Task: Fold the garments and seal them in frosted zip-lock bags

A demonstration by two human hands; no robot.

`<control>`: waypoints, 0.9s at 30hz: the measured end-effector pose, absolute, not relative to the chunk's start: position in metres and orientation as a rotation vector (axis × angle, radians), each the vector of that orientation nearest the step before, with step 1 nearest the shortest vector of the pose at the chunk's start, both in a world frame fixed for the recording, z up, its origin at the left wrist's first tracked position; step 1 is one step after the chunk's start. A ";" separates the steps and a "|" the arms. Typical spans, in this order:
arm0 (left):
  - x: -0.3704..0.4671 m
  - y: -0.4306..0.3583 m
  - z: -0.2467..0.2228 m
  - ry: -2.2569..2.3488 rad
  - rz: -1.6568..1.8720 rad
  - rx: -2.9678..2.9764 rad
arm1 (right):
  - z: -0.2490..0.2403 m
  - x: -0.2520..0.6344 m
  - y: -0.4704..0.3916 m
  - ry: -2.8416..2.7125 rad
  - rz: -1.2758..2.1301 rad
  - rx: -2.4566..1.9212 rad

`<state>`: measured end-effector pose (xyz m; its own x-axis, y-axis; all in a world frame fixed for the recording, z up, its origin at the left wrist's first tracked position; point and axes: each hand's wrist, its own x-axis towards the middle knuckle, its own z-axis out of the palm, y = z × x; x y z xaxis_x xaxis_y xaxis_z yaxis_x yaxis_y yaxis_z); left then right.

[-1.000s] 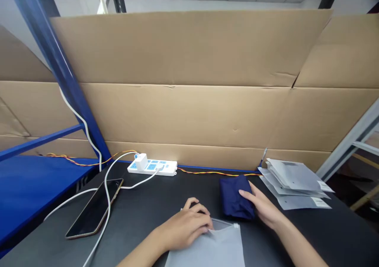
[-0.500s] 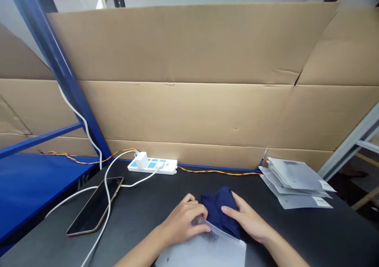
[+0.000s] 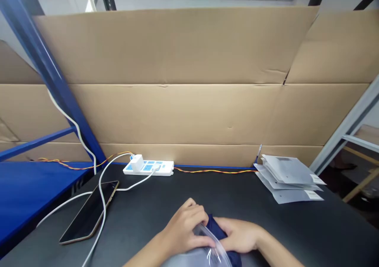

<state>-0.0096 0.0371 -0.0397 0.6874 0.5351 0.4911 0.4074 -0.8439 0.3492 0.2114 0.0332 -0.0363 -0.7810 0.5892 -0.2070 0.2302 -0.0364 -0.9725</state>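
My left hand (image 3: 189,227) grips the rim of a frosted zip bag (image 3: 198,257), its thumb over the near side of the opening. Dark navy folded cloth (image 3: 217,231) sits at the mouth of the bag, partly inside it. Over the cloth lies my right hand (image 3: 237,233), its fingers closed on the fabric and pushed down at the opening. My right fingertips are hidden behind the bag's edge and the cloth. The lower part of the bag runs out of the bottom of the view.
A stack of frosted bags (image 3: 291,180) with white labels lies at the back right, beside a pen (image 3: 258,154). On the left are a phone (image 3: 90,213), a white cable (image 3: 102,204) and a power strip (image 3: 148,167). Cardboard (image 3: 183,81) walls the back of the black table (image 3: 148,204).
My right hand has moved down and left, pushing the navy cloth lower into the bag's mouth. The bag's rim now bows outward. The whole view has shifted slightly.
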 end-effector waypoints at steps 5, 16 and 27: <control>-0.018 0.037 -0.035 0.849 0.819 2.613 | -0.037 0.211 0.030 -1.872 1.892 -0.857; -0.029 0.047 -0.029 0.891 0.809 2.589 | -0.029 0.199 0.028 -1.776 1.654 -0.918; -0.049 0.060 -0.029 1.064 0.718 2.487 | -0.040 0.208 0.034 -1.831 1.355 -0.975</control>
<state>-0.0487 0.0600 -0.0288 0.5917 0.7422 0.3147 0.5699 -0.6612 0.4879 0.2079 0.0338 -0.0405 -0.5112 0.8566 0.0705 0.1829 0.1886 -0.9649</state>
